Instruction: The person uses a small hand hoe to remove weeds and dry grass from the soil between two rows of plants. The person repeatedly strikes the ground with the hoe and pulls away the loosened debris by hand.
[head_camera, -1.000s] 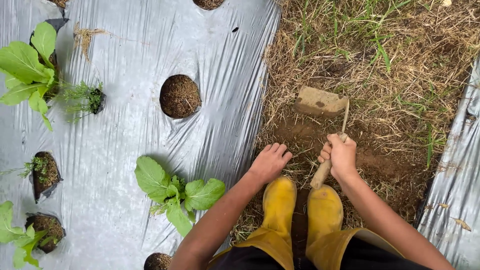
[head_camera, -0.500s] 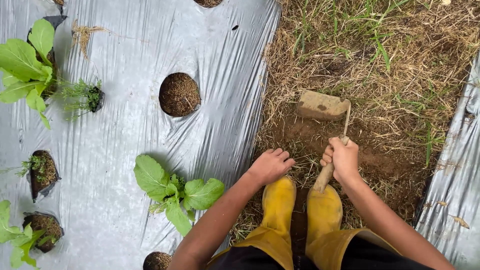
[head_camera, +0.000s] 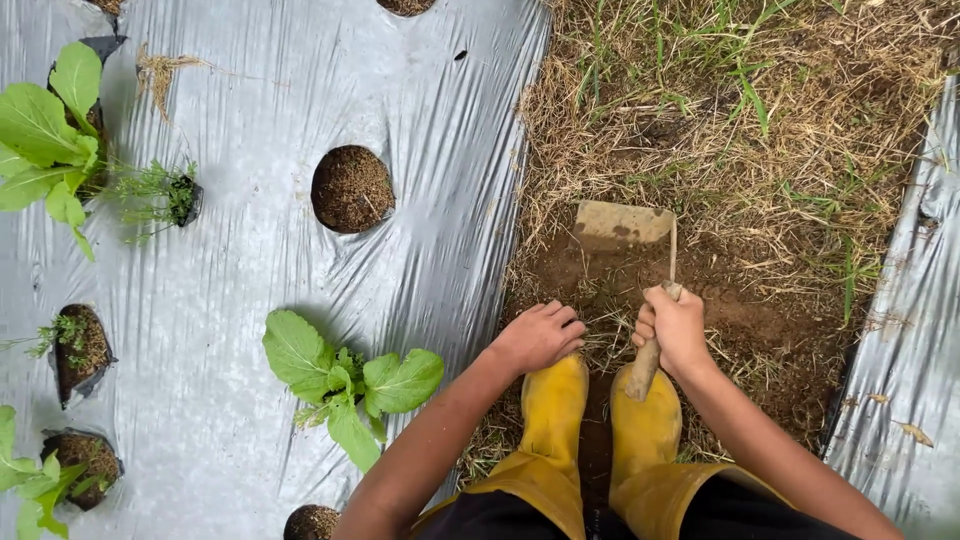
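Right hand (head_camera: 677, 327) fingers wrapped around hand hoe (head_camera: 640, 262), left hand (head_camera: 538, 336) curled on dry grass (head_camera: 560, 310)

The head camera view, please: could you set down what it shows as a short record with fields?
Setting: strip of dry grass and bare soil between sheets of silver plastic mulch
Right hand: gripping the wooden handle of a small hand hoe, blade on the soil
Left hand: resting on the dry grass, holding nothing
Feet: yellow rubber boots
Plants: leafy green seedling in a mulch hole
Other: round soil-filled hole without a plant
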